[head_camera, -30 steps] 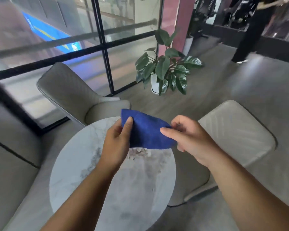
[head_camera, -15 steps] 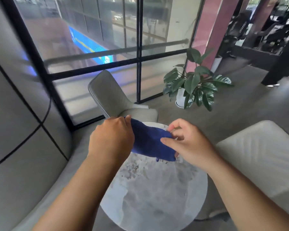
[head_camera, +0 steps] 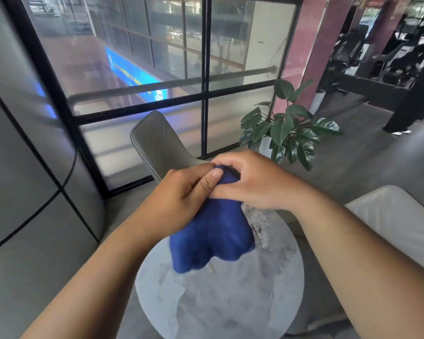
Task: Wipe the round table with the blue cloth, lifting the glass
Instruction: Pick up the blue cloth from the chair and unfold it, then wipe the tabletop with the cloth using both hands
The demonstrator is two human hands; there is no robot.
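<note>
The blue cloth hangs bunched from both my hands above the round marble table. My left hand pinches its top edge from the left, thumb pressed on the fabric. Close against it from the right, my right hand grips the same top edge. The cloth's lower end dangles just over the far part of the tabletop. A patch of crumbs and stains shows on the table beside the cloth. No glass is in view.
A grey chair stands behind the table by the glass wall. A second light chair is at the right. A potted plant stands on the floor beyond. A curved grey wall panel is at the left.
My hands have come together at the cloth's top edge, so the spread cloth now hangs bunched. The view has shifted, with the table lower and further right in frame.
</note>
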